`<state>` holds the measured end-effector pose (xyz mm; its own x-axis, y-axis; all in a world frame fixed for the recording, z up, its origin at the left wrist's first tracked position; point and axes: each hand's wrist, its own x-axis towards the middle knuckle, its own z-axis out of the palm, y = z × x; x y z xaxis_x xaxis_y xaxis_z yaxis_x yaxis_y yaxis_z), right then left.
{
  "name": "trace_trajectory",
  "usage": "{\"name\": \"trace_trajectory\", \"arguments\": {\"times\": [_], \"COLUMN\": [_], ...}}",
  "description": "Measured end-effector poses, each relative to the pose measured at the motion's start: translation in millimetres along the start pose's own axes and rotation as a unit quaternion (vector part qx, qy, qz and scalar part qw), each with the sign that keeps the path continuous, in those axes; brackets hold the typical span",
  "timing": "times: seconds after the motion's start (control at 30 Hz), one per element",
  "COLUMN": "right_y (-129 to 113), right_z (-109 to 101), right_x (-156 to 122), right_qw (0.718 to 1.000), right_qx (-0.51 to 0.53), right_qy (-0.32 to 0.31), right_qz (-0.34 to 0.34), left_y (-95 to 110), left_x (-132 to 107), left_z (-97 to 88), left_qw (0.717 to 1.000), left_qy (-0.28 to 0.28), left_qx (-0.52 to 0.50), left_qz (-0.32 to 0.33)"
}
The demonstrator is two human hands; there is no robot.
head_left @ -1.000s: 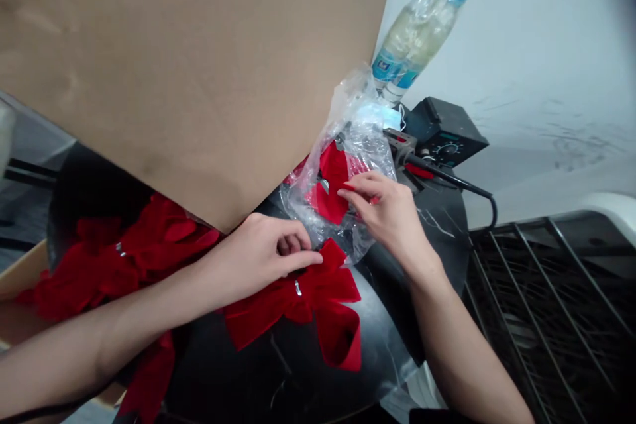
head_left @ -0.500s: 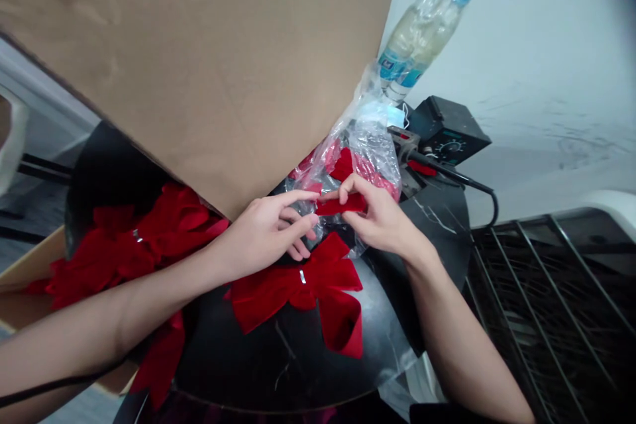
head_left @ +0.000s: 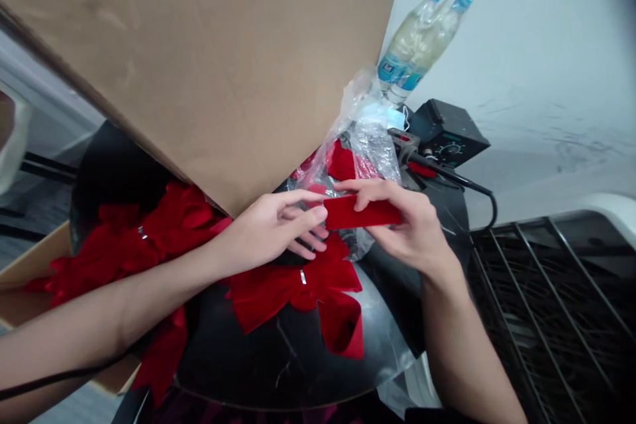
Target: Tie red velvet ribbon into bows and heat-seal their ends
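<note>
A flat strip of red velvet ribbon [head_left: 342,213] is stretched level between my two hands. My left hand [head_left: 271,228] pinches its left end between thumb and index finger, the other fingers loosely curled below. My right hand [head_left: 415,222] grips the right end, with a finger bent over the front face and the thumb underneath. Just below, a red velvet bow [head_left: 278,288] with a silver band at its middle lies on the black round table [head_left: 238,358]. More red bows [head_left: 169,228] are heaped left of my left hand.
A large cardboard box [head_left: 223,59] stands on the table's far side. Beside it are a clear plastic bag [head_left: 370,142] with red pieces, two bottles [head_left: 407,46] and a black box with a dial [head_left: 450,136]. A wire rack [head_left: 541,298] stands at right.
My right hand has moved right and turned, so a longer, flatter stretch of the red ribbon shows between my hands. My left hand has shifted slightly right.
</note>
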<state>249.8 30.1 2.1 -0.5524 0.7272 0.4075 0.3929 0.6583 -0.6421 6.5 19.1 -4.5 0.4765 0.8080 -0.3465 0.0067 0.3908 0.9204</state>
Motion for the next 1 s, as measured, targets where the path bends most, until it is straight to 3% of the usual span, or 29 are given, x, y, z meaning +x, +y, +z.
{"name": "trace_trajectory", "arguments": {"times": [0.07, 0.13, 0.23, 0.3, 0.37, 0.4, 0.53, 0.63, 0.73, 0.83, 1.0], "right_y": [-2.8, -5.5, -9.1, -12.0, -16.2, -18.5, -24.5, -23.3, -22.1, -24.1, -27.1], "right_z": [1.1, 1.4, -2.0, -3.9, -2.1, 0.3, 12.6, 16.4, 16.3, 17.1, 21.5], "right_x": [-1.8, -2.8, -4.1, -5.1, -5.9, -6.2, -6.0, -4.2, -1.7, -0.3, -1.7], "right_qw": [0.999, 0.999, 0.988, 0.952, 0.93, 0.934, 0.973, 0.989, 0.993, 0.99, 0.982], "right_qx": [-0.007, -0.001, 0.133, 0.258, 0.29, 0.275, 0.171, 0.09, 0.047, 0.04, 0.052], "right_qy": [0.021, 0.023, 0.035, -0.022, -0.075, -0.07, 0.059, 0.092, 0.109, 0.136, 0.172], "right_qz": [-0.048, -0.047, 0.074, 0.162, 0.211, 0.219, 0.143, 0.068, 0.024, 0.011, 0.055], "left_y": [2.9, 3.3, 3.1, 3.8, 4.7, 4.8, 3.2, 0.2, -2.3, -2.4, -1.0], "left_x": [-0.6, -1.4, -5.2, -9.5, -13.4, -14.6, -13.1, -8.5, -5.9, -7.0, -10.7], "left_z": [1.0, 1.3, 2.5, 4.2, 5.7, 6.1, 4.2, 1.8, 1.4, 2.6, 3.9], "left_qw": [0.998, 0.998, 0.996, 0.995, 0.993, 0.993, 0.99, 0.988, 0.982, 0.972, 0.97], "left_qy": [-0.006, 0.014, 0.061, 0.08, 0.083, 0.079, 0.039, 0.013, 0.061, 0.106, 0.1], "left_qx": [-0.059, -0.063, -0.025, 0.006, 0.028, 0.028, -0.03, -0.05, -0.031, 0.002, -0.007], "left_qz": [0.007, 0.028, 0.055, 0.066, 0.077, 0.087, 0.129, 0.143, 0.175, 0.209, 0.223]}}
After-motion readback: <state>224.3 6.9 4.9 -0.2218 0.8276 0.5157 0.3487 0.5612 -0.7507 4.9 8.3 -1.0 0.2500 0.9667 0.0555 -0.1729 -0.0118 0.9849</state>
